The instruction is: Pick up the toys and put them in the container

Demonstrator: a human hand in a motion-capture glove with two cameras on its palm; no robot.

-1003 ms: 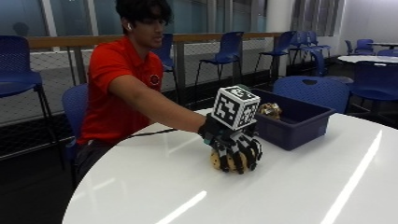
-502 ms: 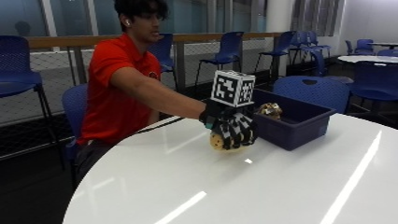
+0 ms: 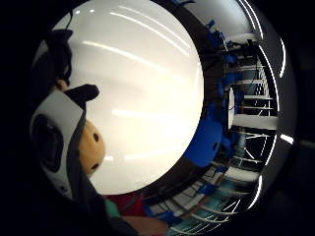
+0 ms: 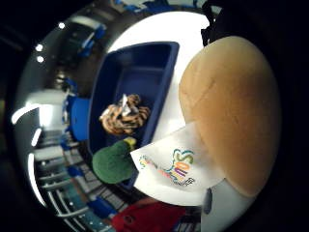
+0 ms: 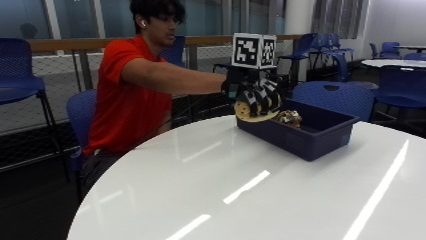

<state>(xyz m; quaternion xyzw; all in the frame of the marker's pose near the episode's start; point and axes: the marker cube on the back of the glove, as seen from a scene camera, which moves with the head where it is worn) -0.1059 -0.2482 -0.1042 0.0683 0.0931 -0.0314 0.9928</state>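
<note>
The tan plush toy (image 5: 253,113) is in your gloved right hand (image 5: 256,95), lifted clear of the white table (image 5: 266,190) and hanging at the near end of the blue container (image 5: 313,131), roughly over its rim. Your fingers are curled around it, holding it from above. In the thumb-side palm view the toy's rounded tan body fills the space next to the palm, and a white sewn-in tag (image 4: 174,166) hangs off it toward the bin.

Inside the container you already have a brown-and-white striped toy (image 4: 124,116) lying on the floor of the bin, and a green plush piece (image 4: 113,162) at the end nearest the person; I cannot tell whether it lies inside or on the rim.

You appear to be in the carry step, with the pick done and the drop not yet made. The next move likely calls for taking the hand further over the open bin, so the toy clears the wall, then opening the fingers above a free patch of the floor.

The tag carries multicoloured lettering; an "S" and an "m" seem legible, but the rest is too distorted to read. No other writing shows.
</note>
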